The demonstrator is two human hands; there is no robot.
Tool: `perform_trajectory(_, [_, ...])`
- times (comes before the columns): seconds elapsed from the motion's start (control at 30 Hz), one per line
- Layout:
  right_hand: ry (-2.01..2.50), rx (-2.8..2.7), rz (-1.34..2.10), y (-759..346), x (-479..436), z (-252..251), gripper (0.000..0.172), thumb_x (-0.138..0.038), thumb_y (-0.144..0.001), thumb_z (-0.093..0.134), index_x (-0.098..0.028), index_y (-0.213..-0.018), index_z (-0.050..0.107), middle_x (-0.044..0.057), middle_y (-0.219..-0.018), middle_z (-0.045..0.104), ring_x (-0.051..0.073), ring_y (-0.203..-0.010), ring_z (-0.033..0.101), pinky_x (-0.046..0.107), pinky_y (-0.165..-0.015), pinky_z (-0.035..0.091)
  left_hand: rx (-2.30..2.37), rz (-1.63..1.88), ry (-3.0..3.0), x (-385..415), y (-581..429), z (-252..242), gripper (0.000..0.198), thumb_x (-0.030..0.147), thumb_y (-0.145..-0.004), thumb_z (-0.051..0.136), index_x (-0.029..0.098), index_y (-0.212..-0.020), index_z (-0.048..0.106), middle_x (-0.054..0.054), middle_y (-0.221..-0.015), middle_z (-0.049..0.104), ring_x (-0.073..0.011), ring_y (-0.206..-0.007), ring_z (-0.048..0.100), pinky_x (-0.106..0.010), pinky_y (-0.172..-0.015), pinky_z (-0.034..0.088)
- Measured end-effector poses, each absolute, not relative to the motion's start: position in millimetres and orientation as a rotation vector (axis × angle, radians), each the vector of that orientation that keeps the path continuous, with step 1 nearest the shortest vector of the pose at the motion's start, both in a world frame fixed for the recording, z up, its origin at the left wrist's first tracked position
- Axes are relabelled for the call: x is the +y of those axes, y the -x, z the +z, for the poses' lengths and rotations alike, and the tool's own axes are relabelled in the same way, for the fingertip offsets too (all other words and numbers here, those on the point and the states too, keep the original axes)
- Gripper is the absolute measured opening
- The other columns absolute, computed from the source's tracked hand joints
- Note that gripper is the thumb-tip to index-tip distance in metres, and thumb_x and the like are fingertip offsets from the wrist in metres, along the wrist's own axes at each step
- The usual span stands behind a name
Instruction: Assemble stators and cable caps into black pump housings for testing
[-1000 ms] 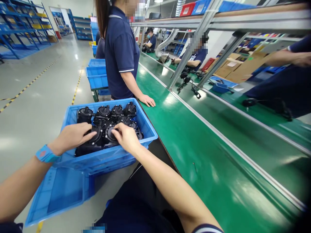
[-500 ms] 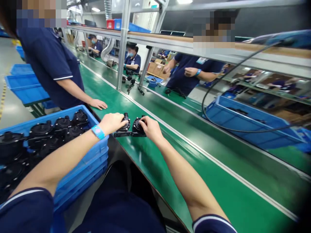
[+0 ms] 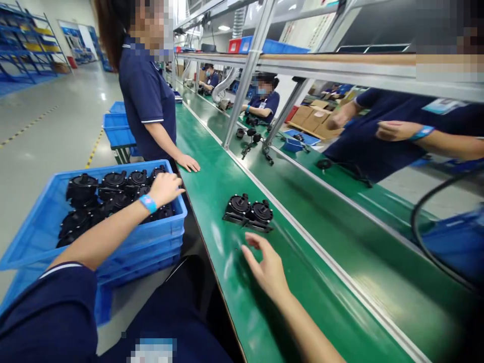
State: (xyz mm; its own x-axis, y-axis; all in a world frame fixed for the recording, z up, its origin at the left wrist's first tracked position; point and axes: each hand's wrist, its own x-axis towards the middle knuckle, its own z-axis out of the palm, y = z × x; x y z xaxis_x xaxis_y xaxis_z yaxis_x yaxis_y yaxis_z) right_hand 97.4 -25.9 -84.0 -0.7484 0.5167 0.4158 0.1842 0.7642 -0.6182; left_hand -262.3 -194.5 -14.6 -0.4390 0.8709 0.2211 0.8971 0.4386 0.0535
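Note:
Two round black pump-like housings [image 3: 249, 210] stand side by side on the green work surface [image 3: 223, 272]. Just in front of them is my right hand [image 3: 267, 264], its thumb and fingers apart and nothing in it. My left hand [image 3: 164, 189], with a blue wristband, hovers over the right side of a blue crate [image 3: 151, 231]. Its fingers are stretched out and hold nothing that I can see. Several more black housings [image 3: 113, 182] fill the crate; some are hidden behind my left hand and forearm.
A co-worker's hand [image 3: 189, 162] rests on the surface's far left edge. Metal posts [image 3: 247, 75] and a shelf rise along the middle rail. Across it, another person [image 3: 378, 126] stands by black parts. A black cable [image 3: 416, 217] loops at the right.
Both hands have let go of the two black housings, which now stand free. My left hand has moved left over the crate, and my right hand has drawn back toward me. The view has turned left.

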Motion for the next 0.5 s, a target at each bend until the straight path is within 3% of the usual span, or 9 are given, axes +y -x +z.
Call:
perform_trajectory(0.1, [0.414, -2.411, 0.867, -100.6, -50.4, -111.9, 0.027, -0.036, -0.100, 0.061, -0.020, -0.122, 0.065, 0.009, -0.107, 0.073, 0.022, -0.091, 0.072, 0.036, -0.085, 0.060, -2.689, -0.195, 1.275, -253.9, 318.3, -29.1, 0.049, 0.055, -0.100, 0.048, 0.011, -0.108, 0.069, -0.022, -0.112, 0.066, -0.0365, -0.112, 0.063, -0.049, -0.096, 0.046])
perform_trajectory(0.27, [0.353, -2.489, 0.897, -93.0, -57.1, -131.4, 0.024, -0.036, -0.101, 0.061, -0.022, -0.119, 0.068, 0.007, -0.103, 0.074, 0.023, -0.092, 0.071, 0.039, -0.087, 0.060, -2.845, -0.302, 1.161, -297.5, 353.4, -60.3, 0.057, 0.062, -0.098, 0.040, 0.018, -0.126, 0.063, -0.010, -0.102, 0.069, -0.0231, -0.097, 0.066, -0.030, -0.083, 0.048])
perform_trajectory(0.37, [0.377, -2.499, 0.903, -93.7, -56.3, -130.6, 0.023, -0.037, -0.101, 0.059, -0.022, -0.117, 0.069, 0.008, -0.103, 0.074, 0.023, -0.093, 0.071, 0.039, -0.087, 0.060, -2.887, -0.388, 1.044, -301.4, 349.0, -73.7, 0.064, 0.064, -0.100, 0.031, 0.014, -0.126, 0.060, -0.008, -0.090, 0.068, -0.0223, -0.088, 0.067, -0.030, -0.076, 0.048])
perform_trajectory(0.5, [0.374, -2.527, 0.863, -93.2, -58.3, -126.7, 0.023, -0.038, -0.102, 0.058, -0.022, -0.113, 0.070, 0.008, -0.103, 0.075, 0.025, -0.095, 0.070, 0.043, -0.091, 0.058, -2.893, -0.450, 1.007, -307.8, 340.5, -73.3, 0.065, 0.064, -0.099, 0.031, 0.014, -0.133, 0.057, -0.006, -0.086, 0.069, -0.0213, -0.081, 0.067, -0.030, -0.073, 0.049])
